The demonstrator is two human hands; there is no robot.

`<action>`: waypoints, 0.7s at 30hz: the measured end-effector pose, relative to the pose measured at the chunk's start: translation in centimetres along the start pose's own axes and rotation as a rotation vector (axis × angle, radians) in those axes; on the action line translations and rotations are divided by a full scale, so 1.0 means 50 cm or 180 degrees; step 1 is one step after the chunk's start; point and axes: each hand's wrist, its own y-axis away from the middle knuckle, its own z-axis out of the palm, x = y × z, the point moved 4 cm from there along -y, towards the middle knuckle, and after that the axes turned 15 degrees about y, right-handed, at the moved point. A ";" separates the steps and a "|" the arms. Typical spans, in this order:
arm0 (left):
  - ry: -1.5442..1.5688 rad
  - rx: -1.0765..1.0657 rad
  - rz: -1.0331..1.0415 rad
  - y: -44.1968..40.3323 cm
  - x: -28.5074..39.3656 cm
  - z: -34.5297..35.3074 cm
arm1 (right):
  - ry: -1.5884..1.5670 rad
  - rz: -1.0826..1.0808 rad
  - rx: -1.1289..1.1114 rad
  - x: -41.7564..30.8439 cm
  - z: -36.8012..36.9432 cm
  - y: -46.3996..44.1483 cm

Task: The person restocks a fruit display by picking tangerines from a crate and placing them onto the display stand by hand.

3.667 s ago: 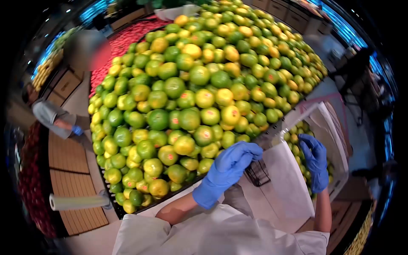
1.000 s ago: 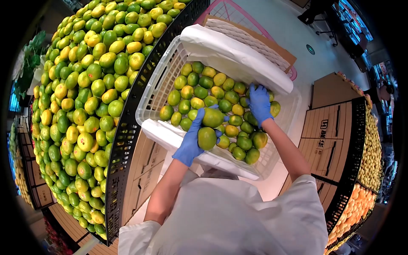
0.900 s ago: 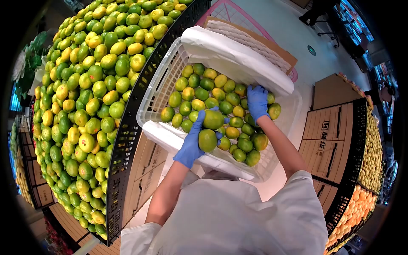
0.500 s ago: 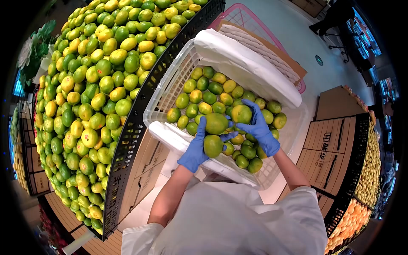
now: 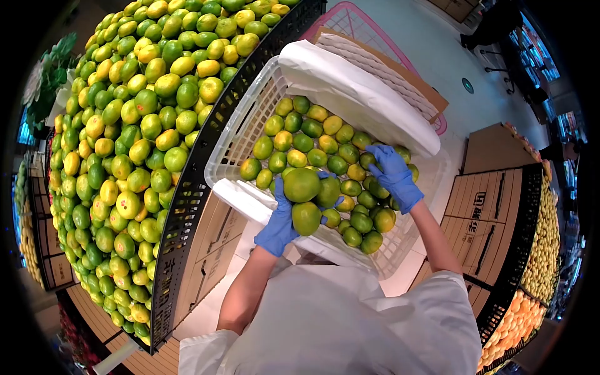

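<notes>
My left hand (image 5: 275,228), in a blue glove, cradles several green tangerines: a large one on top (image 5: 301,185), another below it (image 5: 306,219) and a third beside them (image 5: 328,190). Its fingers show partly behind the fruit. To the right, my blue-gloved right hand (image 5: 395,179) reaches over the loose tangerines, fingers stretched out and apart, its tips beside a green-yellow tangerine (image 5: 367,160). Whether they touch it is hard to tell. Both hands are over a white plastic crate (image 5: 240,112) lined with white padding (image 5: 350,87), where many green and yellow tangerines lie.
On the left rises a large display of tangerines (image 5: 125,162) behind a black slatted edge (image 5: 187,181). A pink basket (image 5: 369,25) and cardboard (image 5: 415,84) sit beyond the crate. Another fruit stand (image 5: 487,219) stands at right; a dark-clothed person (image 5: 494,25) is far off.
My right hand has moved right, away from my left, and the tangerine at its fingertips no longer shows there. A third green tangerine now shows in my left hand.
</notes>
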 end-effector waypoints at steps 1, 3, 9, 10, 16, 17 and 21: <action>-0.0001 -0.0003 0.0014 -0.001 0.001 0.000 | -0.0001 -0.0014 0.0003 0.026 0.008 0.006; 0.0047 -0.0130 -0.0027 -0.003 0.000 0.005 | 0.1376 -0.0446 -0.1161 0.058 0.049 0.021; -0.0076 0.0084 0.0031 -0.009 -0.003 -0.009 | 0.2099 -0.1196 -0.1175 0.099 0.130 0.019; -0.0088 0.0083 0.0024 -0.008 -0.003 -0.008 | 0.2097 -0.1185 -0.1168 0.104 0.128 0.011; -0.0013 -0.0130 0.0037 0.006 0.000 0.017 | 0.0996 -0.0883 -0.1658 0.058 0.037 -0.007; 0.0079 0.0024 0.0093 0.009 -0.001 0.021 | -0.0083 -0.0684 -0.1127 0.048 0.021 -0.012; 0.0176 0.0153 0.0233 0.038 0.014 0.020 | -0.3118 0.0307 -0.0949 -0.052 -0.055 -0.019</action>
